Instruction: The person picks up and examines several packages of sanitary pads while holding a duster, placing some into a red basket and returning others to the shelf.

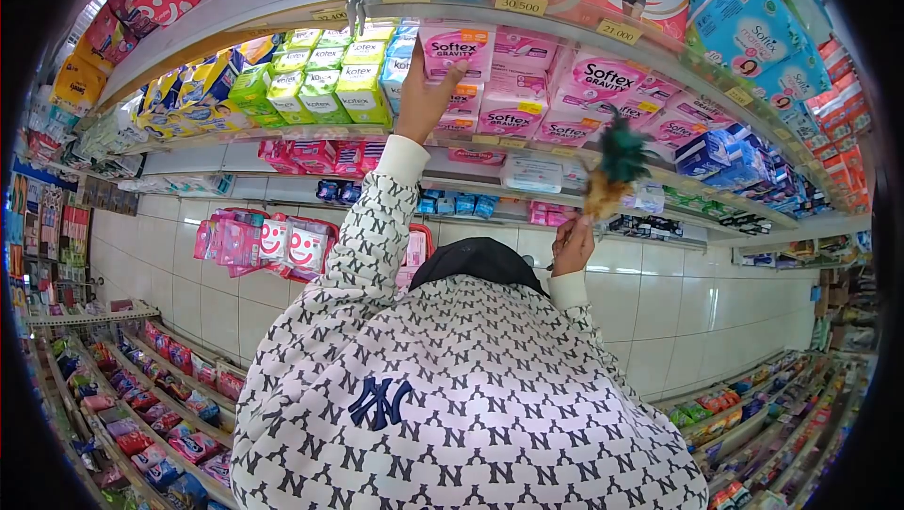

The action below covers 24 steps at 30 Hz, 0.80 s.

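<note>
My left hand [431, 100] reaches up to the shelf and grips a pink Softex Gravity pack [456, 47] by its lower left side, with the thumb on its front. Similar pink packs [513, 100] stand stacked just behind and to the right. Green Kotex packs [363, 86] are close by on the left. Lower and to the right, my right hand [573, 246] is closed around the lower end of a feather duster [617, 171]. Its feathers are brown at the bottom and dark green at the top, pointing up in front of the shelf edge.
An upper shelf [471, 1] with price tags overhangs the packs. Below, a lower shelf [452, 169] carries more packages. A red basket [330, 237] of pink packs sits on the white tiled floor [659, 312]. Racks of goods [141, 397] line both lower corners.
</note>
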Tool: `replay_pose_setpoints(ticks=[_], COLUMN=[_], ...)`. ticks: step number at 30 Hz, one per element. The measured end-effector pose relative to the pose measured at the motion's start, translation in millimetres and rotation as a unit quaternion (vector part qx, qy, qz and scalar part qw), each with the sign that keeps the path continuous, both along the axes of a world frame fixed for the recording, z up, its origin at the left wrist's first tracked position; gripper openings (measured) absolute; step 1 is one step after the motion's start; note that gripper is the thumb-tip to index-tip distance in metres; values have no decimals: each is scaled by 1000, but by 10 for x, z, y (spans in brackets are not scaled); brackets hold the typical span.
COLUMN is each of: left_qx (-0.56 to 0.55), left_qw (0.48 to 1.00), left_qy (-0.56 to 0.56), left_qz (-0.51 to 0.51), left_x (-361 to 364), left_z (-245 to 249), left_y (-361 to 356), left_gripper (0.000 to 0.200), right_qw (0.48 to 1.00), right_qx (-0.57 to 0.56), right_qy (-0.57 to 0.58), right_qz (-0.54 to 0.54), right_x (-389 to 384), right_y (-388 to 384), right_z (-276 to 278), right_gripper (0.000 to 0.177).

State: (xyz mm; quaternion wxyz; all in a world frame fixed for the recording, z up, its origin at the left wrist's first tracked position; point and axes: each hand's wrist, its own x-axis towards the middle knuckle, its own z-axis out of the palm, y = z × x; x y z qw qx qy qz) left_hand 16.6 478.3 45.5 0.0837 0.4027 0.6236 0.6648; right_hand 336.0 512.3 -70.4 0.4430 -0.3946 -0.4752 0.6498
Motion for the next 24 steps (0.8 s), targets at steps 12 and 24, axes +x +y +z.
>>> replay_pose_setpoints(ticks=[12,24], left_qx=[40,37], left_qw=[997,999], left_qy=[-63,-32], left_qz=[-35,4], left_x=[-125,-20], left_z=[-187,-56], left_y=[45,63], left_gripper=[71,72], right_qw=[989,999], right_qx=[97,22], right_qy=[37,31], right_qz=[105,35], right_x=[-487,-270], right_y=[91,166], right_z=[257,163], right_gripper=[22,32])
